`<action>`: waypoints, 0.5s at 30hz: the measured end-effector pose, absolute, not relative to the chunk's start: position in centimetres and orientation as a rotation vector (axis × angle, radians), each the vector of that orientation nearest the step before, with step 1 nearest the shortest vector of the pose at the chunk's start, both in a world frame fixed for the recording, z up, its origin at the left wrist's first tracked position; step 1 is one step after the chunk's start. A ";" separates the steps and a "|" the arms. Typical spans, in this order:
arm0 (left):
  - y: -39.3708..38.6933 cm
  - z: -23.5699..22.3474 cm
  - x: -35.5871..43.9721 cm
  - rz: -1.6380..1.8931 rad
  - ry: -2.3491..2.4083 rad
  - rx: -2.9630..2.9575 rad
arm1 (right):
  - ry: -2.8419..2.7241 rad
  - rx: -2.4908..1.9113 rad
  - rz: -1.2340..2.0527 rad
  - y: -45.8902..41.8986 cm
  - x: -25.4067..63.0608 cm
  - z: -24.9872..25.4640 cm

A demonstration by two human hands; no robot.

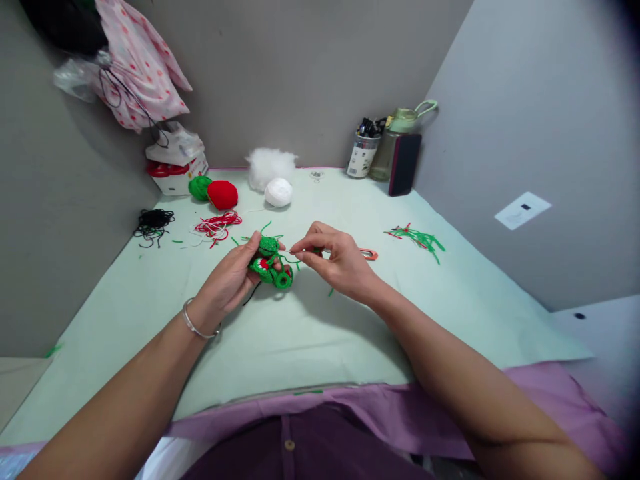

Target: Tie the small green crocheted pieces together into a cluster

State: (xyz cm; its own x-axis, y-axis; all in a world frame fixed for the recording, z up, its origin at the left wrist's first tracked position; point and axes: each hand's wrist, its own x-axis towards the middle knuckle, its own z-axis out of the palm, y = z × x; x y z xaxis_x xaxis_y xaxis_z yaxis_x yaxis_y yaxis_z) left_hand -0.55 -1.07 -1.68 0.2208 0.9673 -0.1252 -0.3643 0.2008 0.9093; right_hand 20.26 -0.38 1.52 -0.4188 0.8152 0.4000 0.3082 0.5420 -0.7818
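Observation:
A small green crocheted piece [271, 248] with red and white patches sits in my left hand [235, 265], thumb on top and fingers around it. Several loose green yarn ends stick out of it. To its right, my right hand [334, 259] pinches a thin crochet hook or needle whose tip reaches the green work; its exact kind I cannot make out. Behind the right hand, an orange-handled tool [369, 254] shows partly, the rest hidden by the hand. A dark strand hangs below the crocheted piece.
Balls of green [199, 188], red [223, 195] and white yarn [279, 192] stand at the back, with white stuffing [271, 167] behind. Black yarn [153, 225] lies left, green and red scraps [417, 239] right. A pen cup [363, 155], bottle [384, 153] and phone [405, 165] stand back right.

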 end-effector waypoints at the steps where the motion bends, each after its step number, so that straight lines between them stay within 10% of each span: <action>1: -1.1 -1.7 -0.6 1.109 0.857 0.886 | -1.973 -0.910 0.799 -0.4 20.3 1.6; 15: -1.8 -0.9 0.0 1.137 0.817 0.967 | -1.929 -0.903 0.912 -0.4 20.0 1.6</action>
State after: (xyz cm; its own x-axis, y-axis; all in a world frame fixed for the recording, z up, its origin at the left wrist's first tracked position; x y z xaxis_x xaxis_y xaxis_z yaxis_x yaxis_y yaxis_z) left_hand 0.02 -1.76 -0.91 0.2342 0.9711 -0.0468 -0.3539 0.1300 0.9262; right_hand 20.03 -0.39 1.62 -0.4237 0.8338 0.3539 0.2554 0.4849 -0.8365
